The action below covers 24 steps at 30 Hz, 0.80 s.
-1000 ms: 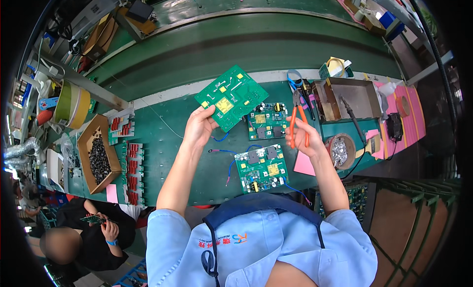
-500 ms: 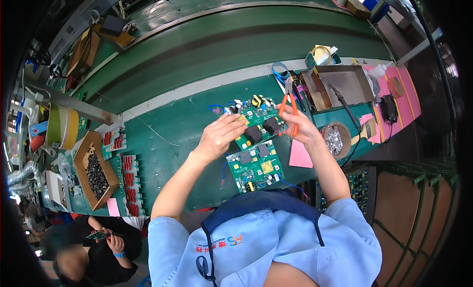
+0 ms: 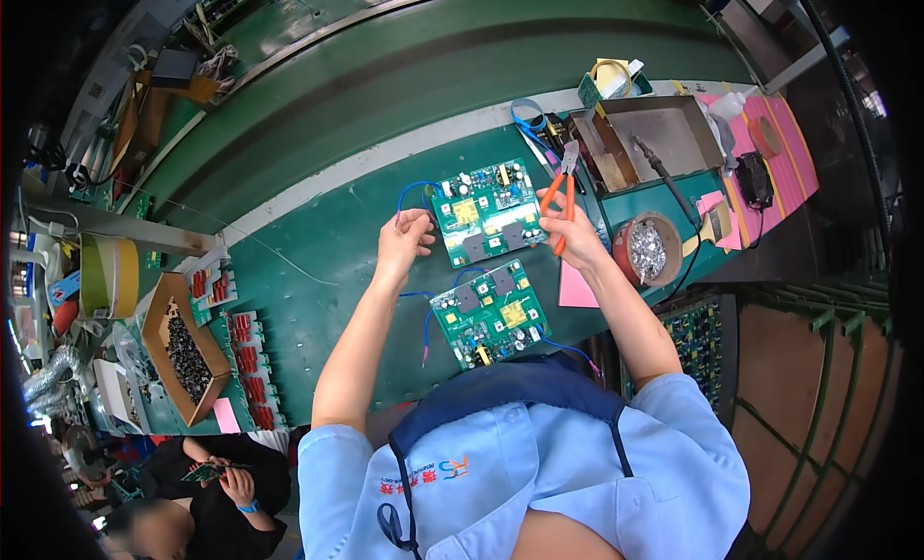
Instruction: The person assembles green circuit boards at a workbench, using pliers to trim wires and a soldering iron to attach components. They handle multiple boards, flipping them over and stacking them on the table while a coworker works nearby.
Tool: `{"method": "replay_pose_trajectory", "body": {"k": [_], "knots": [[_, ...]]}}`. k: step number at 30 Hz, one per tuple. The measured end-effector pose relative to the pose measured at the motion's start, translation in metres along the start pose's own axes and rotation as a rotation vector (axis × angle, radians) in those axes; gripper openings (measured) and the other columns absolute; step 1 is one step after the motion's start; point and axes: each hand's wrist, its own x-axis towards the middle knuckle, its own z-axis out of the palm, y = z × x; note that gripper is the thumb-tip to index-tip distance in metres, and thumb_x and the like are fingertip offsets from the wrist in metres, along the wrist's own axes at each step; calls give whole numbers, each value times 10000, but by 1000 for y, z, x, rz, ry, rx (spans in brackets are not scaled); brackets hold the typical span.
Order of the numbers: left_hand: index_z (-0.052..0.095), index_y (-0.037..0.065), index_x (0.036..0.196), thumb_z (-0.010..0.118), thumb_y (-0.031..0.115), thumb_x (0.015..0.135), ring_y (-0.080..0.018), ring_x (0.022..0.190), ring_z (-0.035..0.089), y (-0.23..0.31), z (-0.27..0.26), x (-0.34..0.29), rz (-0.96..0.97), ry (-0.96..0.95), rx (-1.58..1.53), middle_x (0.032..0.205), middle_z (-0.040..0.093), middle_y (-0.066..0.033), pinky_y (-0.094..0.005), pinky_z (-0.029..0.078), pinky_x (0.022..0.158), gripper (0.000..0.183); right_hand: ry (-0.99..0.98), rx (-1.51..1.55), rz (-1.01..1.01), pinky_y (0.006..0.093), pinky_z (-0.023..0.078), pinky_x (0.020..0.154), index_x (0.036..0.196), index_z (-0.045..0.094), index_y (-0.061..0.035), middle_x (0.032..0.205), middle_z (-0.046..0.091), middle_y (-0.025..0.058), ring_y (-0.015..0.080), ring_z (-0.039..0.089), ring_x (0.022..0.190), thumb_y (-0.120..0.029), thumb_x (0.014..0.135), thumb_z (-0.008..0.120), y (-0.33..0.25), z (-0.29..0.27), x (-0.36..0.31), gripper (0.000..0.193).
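My right hand is closed around orange-handled pliers, their jaws pointing away from me. Its thumb and fingers also grip the right edge of a green circuit board, which is raised and tilted with its components facing up. From the board's upper left corner a blue wire loops down to my left hand, whose fingers are pinched where it arrives; the wire's end is hidden there. Closer to me a second circuit board lies on the green bench, with blue wires spreading from its sides.
At right are a metal tray, a soldering iron, a round tin of silvery scraps and a pink pad. At left, a cardboard box of small black parts stands beside red-and-grey parts. A co-worker sits lower left.
My left hand has come off the board's face and moved left to its blue wire. The board has turned and shows more of its face. My right hand still holds the pliers and the board.
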Motion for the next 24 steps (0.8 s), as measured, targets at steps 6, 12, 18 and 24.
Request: {"method": "replay_pose_trajectory", "body": {"k": [6,12,18,24], "knots": [[491,6,965,543,107,768,-98,666,537,-9,7,4,2,-80,-68,781,558,-35,-217,463,561,227,33,31,41,301,479,639,1151,332,-37,891,540,110,171,554,782,60,706,468,6,-1,-1,475],[476,-2,967,544,76,762,-86,651,523,-13,14,11,-17,-55,-65,759,548,-30,-208,461,549,230,67,-674,-106,225,404,613,1109,403,-26,852,524,65,110,493,676,45,698,464,-4,-3,3,421],[489,-23,956,545,54,735,-111,645,543,-25,18,22,13,-32,-32,757,556,-51,-221,465,534,241,95,-1018,-315,288,393,742,1098,428,-9,902,540,150,248,528,821,20,678,479,5,-2,6,424],[493,-17,942,544,57,727,-115,634,542,-28,17,23,41,-16,-15,754,555,-59,-217,453,532,233,111,-1039,-254,335,406,758,1084,436,-9,931,538,173,316,527,851,3,672,505,5,1,7,418]]}}
